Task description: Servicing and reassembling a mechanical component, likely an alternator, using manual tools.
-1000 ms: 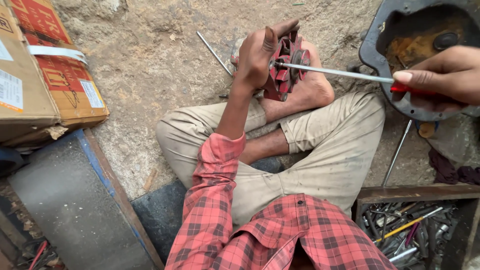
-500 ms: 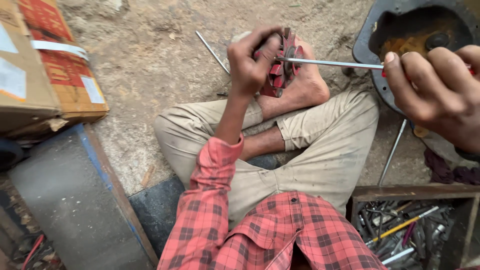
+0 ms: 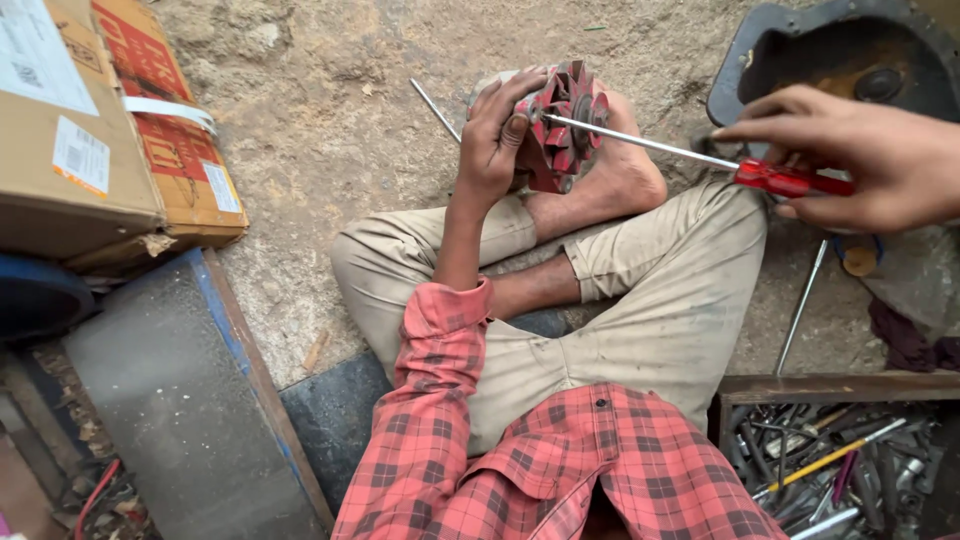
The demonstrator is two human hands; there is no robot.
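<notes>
Even, diffuse daylight; brightest on the far ground (image 3: 330,120), with soft shadows only. No glare noted. Focus is sharp centrally; the right hand (image 3: 860,160) shows slight blur, and wide-angle stretching affects the near edges.

Two bare hands, left hand (image 3: 495,140) and right hand (image 3: 860,155), one red finned part (image 3: 562,125), one red-handled screwdriver (image 3: 700,158), two cardboard boxes (image 3: 110,130), one tool tray (image 3: 840,455), two loose metal rods (image 3: 800,310), one dark metal housing (image 3: 800,50)
</notes>
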